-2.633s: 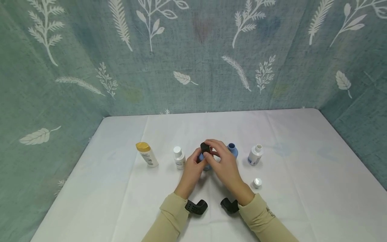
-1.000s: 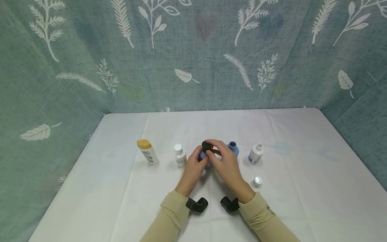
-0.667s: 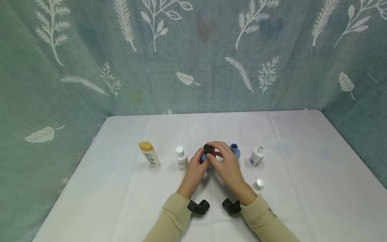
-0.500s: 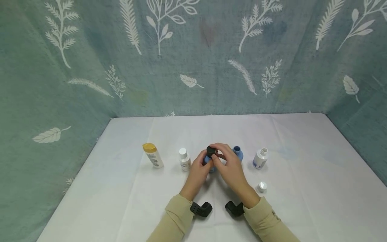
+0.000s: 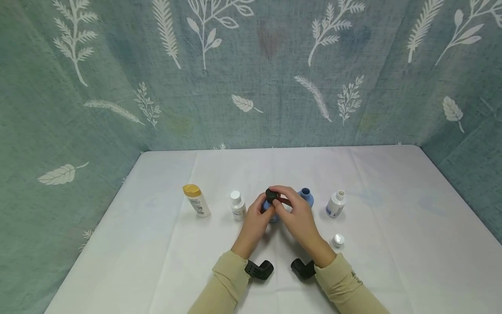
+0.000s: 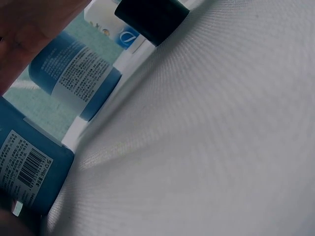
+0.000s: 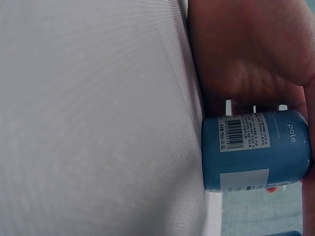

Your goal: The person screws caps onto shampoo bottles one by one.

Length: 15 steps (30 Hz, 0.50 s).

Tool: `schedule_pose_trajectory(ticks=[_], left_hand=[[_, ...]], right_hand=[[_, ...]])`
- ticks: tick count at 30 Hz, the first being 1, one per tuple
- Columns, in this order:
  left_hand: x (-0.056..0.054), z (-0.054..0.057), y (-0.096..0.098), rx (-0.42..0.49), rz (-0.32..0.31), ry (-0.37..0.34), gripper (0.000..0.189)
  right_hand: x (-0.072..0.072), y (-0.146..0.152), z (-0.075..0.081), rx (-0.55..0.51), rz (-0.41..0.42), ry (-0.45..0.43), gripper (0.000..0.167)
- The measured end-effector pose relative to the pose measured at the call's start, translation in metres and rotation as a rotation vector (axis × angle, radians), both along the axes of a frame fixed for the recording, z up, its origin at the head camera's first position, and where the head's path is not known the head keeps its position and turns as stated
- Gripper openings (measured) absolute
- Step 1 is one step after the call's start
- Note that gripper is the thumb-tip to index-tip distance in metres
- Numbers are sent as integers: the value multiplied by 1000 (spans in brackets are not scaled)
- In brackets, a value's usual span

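Note:
In the head view, my left hand (image 5: 256, 222) grips a small blue bottle (image 5: 270, 209) at the middle of the table. Above its neck, my right hand (image 5: 295, 213) pinches a black cap (image 5: 271, 195) between thumb and fingers. Whether the cap's thread is engaged is hidden. The held bottle (image 7: 256, 152) stands upright on the cloth, its label and barcode showing in the right wrist view. Just right of it, partly behind my right hand, is a second blue bottle (image 5: 306, 195) with an uncovered mouth. That one (image 6: 74, 73) also appears in the left wrist view.
Left of my hands stand a white bottle (image 5: 237, 206) with a white cap and a cream bottle (image 5: 198, 203) with a yellow cap. To the right is an uncapped white bottle (image 5: 335, 204), with a loose white cap (image 5: 338, 240) nearer me. A leaf-patterned curtain (image 5: 251, 78) hangs behind.
The head view shifts slightly. Both hands stay at the same spot among the bottles, still on the blue bottle and black cap; the right fingertips shift only a little around the cap.

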<state>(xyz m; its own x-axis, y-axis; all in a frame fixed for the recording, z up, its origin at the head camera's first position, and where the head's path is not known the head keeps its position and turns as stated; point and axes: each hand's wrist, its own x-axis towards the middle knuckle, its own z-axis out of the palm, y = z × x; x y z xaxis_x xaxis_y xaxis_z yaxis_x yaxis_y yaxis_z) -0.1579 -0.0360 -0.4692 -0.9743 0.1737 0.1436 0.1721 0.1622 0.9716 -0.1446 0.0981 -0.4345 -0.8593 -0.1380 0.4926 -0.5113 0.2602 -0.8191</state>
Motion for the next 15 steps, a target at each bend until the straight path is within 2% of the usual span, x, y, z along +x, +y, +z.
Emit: schedule_pose_trajectory(ticks=[2, 5, 7, 9, 11, 15], left_hand=[[0, -1, 0, 5, 4, 7, 30], [5, 11, 1, 15, 4, -13, 31], [9, 20, 1, 19, 3, -22, 31], [13, 28, 1, 17, 1, -33, 31], [13, 29, 2, 13, 3, -31, 31], [13, 29, 2, 9, 3, -37, 31]], right_hand=[[4, -1, 8, -3, 2, -4, 28], [9, -3, 17, -4, -2, 0, 26], [9, -3, 17, -2, -7, 1, 26], [4, -2, 9, 7, -16, 10, 27], [-1, -1, 1, 16, -25, 16, 27], [-2, -1, -1, 22, -32, 25, 28]])
